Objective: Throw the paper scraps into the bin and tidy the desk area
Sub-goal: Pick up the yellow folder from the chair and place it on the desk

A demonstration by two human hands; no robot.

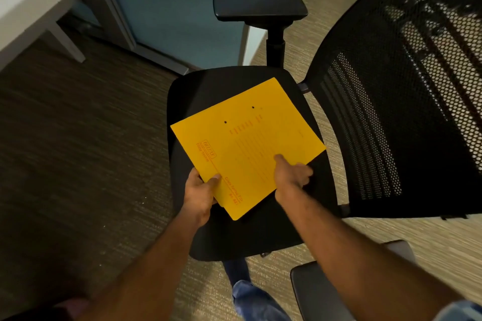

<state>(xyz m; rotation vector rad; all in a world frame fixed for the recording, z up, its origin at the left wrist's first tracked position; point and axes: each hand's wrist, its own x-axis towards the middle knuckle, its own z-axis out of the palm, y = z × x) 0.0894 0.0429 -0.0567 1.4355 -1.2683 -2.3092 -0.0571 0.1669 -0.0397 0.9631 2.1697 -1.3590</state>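
A yellow file folder [245,143] with red print and two punched holes is held over the black seat of an office chair [216,86]. My left hand [199,190] grips the folder's near left edge, thumb on top. My right hand [290,174] grips its near right edge, thumb pressed on the cover. Whether the folder rests on the seat or hangs just above it I cannot tell. No paper scraps and no bin are in view.
The chair's mesh backrest [407,101] stands to the right, one armrest [259,5] at the far side and another [320,292] at the near side. A white desk edge [28,0] and its grey leg [65,39] are at upper left, beside a blue partition [172,8]. Carpet covers the floor.
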